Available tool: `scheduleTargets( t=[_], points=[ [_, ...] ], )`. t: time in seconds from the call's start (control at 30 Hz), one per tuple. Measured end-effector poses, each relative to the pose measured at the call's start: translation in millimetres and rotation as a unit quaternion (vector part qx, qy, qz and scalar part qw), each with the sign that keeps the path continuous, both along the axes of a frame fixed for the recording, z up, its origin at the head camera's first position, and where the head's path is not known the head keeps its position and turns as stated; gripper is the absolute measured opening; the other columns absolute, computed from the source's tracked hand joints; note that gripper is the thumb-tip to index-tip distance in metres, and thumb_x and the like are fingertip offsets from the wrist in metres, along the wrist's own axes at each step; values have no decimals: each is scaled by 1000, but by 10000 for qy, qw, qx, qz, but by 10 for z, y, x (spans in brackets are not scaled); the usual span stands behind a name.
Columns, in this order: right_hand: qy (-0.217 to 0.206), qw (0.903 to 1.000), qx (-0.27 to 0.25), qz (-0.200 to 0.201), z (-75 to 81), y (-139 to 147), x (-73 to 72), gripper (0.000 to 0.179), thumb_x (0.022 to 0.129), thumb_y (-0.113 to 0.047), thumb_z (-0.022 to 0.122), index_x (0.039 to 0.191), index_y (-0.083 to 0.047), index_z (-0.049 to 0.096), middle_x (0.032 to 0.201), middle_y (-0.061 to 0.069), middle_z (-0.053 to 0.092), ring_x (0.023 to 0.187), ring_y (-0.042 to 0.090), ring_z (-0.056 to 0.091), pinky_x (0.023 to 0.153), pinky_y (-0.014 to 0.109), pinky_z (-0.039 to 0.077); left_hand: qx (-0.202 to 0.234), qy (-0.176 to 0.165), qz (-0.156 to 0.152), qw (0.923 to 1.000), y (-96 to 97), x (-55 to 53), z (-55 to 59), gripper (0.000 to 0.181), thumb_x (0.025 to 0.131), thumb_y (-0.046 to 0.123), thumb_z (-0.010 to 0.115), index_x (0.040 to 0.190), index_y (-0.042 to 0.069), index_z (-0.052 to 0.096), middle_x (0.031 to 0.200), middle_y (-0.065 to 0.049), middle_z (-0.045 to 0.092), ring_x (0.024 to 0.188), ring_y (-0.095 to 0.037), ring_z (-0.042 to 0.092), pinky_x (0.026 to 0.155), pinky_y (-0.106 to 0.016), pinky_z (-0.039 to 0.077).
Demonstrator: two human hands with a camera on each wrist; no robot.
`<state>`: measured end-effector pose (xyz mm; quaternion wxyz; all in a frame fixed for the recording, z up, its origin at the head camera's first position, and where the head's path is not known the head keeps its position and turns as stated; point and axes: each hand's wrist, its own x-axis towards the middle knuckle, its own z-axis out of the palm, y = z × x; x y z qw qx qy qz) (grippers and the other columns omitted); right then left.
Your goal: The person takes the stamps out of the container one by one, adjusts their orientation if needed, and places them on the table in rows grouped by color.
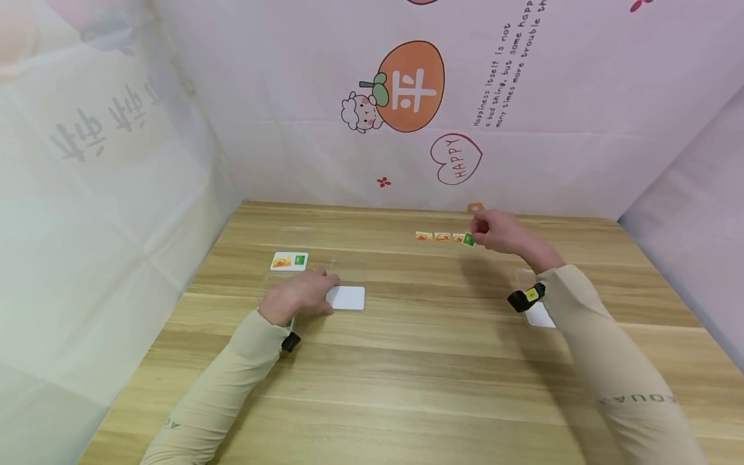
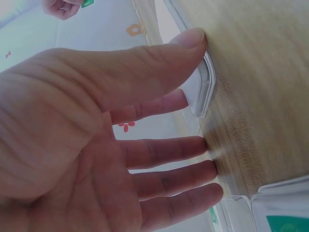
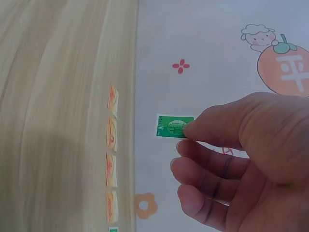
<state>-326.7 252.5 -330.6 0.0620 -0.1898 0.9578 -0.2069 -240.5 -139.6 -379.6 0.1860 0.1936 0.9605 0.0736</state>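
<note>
My right hand (image 1: pixel 502 232) pinches a small green postage stamp (image 3: pixel 171 126) between thumb and index finger, its globe print facing the right wrist camera. Below it, a row of orange stamps (image 1: pixel 444 237) lies along the table's far edge. My left hand (image 1: pixel 302 294) holds the left end of a blank white card (image 1: pixel 347 298) with thumb and index finger on opposite edges. In the left wrist view this card has a clear casing; the other fingers reach out loosely. Left of it lies another white card (image 1: pixel 298 268) bearing an orange and a green stamp.
Another white card (image 1: pixel 540 316) lies partly under the right forearm, by a clear plastic piece. Faint clear sheets lie behind the left hand. A cased card with green print (image 2: pixel 288 224) shows near the left wrist. A printed cloth (image 1: pixel 540 174) rises behind the wooden table (image 1: pixel 418 387).
</note>
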Motion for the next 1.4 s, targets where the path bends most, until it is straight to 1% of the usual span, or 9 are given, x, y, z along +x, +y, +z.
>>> scheduleTargets(
  t=[0.2, 0.37, 0.47, 0.6, 0.73, 1.0, 1.13, 1.27, 1.4],
  points=[
    [-138, 9999, 8, 12, 25, 68, -46, 4, 92, -5, 57, 93, -1, 57, 81, 10, 61, 68, 19, 56, 58, 30, 48, -34, -23, 1, 10000, -14, 1, -6, 52, 87, 28, 76, 133, 14, 56, 119, -9, 58, 96, -21, 54, 87, -38, 49],
    [-197, 9997, 109, 23, 54, 175, -74, 6, 93, -7, 58, 91, -2, 56, 80, 10, 59, 68, 19, 55, 57, 30, 48, -53, 68, -99, 9999, -30, 3, -9, 54, 86, 28, 76, 134, 12, 55, 119, -10, 59, 97, -21, 55, 88, -38, 49],
    [-235, 9995, 212, -7, 77, 245, -86, 7, 93, -8, 59, 91, -2, 56, 80, 11, 60, 66, 19, 56, 55, 31, 47, -54, 103, -145, 9998, -28, -1, -11, 56, 86, 28, 76, 135, 12, 55, 119, -10, 59, 97, -20, 55, 88, -38, 49],
    [-390, 9989, 261, -74, 87, 305, -112, 9, 94, -10, 59, 93, -2, 56, 84, 15, 62, 67, 19, 56, 54, 31, 47, -44, 99, -139, 9998, -15, -8, -15, 57, 86, 28, 76, 135, 12, 54, 119, -10, 59, 97, -20, 55, 88, -38, 49],
    [-568, 9977, 314, -214, 71, 349, -139, 9, 95, -11, 58, 94, -2, 56, 88, 17, 62, 69, 20, 57, 56, 31, 49, -29, 109, -136, 9998, -11, -7, -11, 57, 85, 29, 77, 135, 12, 55, 118, -10, 59, 96, -20, 55, 87, -38, 49],
    [-911, 9950, 337, -247, 15, 495, -216, 11, 95, -11, 58, 96, 0, 56, 92, 19, 62, 72, 24, 60, 58, 34, 52, -33, 103, -102, 9999, -34, 1, -15, 57, 86, 28, 77, 136, 12, 54, 119, -10, 59, 97, -21, 55, 88, -39, 49],
    [-958, 9944, 353, -276, -31, 586, -257, 11, 95, -11, 58, 96, 0, 56, 94, 21, 62, 71, 24, 61, 58, 36, 53, 29, 129, -131, 9998, -41, 3, -14, 56, 86, 26, 77, 135, 11, 55, 119, -11, 59, 96, -21, 55, 87, -39, 49],
    [-974, 9937, 434, -334, -76, 676, -292, 11, 94, -10, 58, 95, 0, 56, 94, 20, 62, 71, 25, 61, 58, 36, 53, 36, 162, -172, 9997, -36, 6, -10, 55, 86, 26, 77, 134, 10, 55, 119, -11, 59, 97, -22, 55, 87, -38, 49],
    [-984, 9931, 536, -359, -93, 740, -316, 11, 94, -9, 57, 96, 2, 55, 92, 20, 62, 70, 25, 61, 58, 36, 53, 24, 159, -164, 9997, -30, 8, -5, 55, 86, 27, 76, 134, 11, 55, 119, -11, 59, 98, -21, 55, 88, -39, 49]
  ],
)
